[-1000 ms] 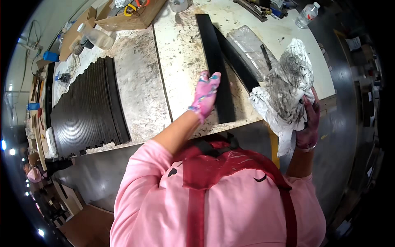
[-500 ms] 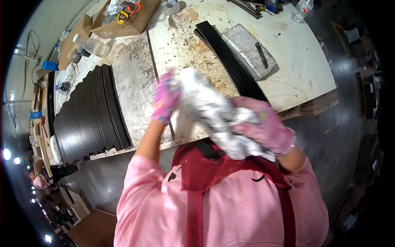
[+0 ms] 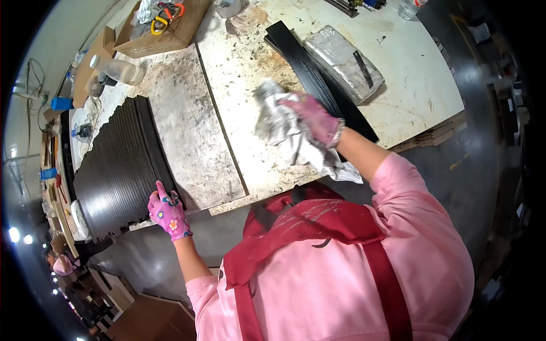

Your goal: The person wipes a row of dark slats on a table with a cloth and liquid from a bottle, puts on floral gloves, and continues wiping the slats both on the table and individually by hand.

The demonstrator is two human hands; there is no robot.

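My right hand (image 3: 315, 118), in a pink glove, is closed on a crumpled grey-white rag (image 3: 281, 126) and holds it over the stained worktable (image 3: 250, 62), next to a long black strip (image 3: 318, 85). My left hand (image 3: 166, 210), in a pink flowered glove, rests with its fingers on the near end of a row of black ribbed strips (image 3: 116, 170) laid side by side at the table's left. It grips nothing that I can see.
A plastic-wrapped flat bundle (image 3: 341, 57) lies beyond the black strip. A cardboard box with tools (image 3: 159, 25) and a clear plastic bottle (image 3: 116, 69) stand at the back left. Dark floor runs along the table's right side.
My left hand let go of the rag and dropped to the row of black strips at the left. My right hand carried the rag up over the table beside the black strip.
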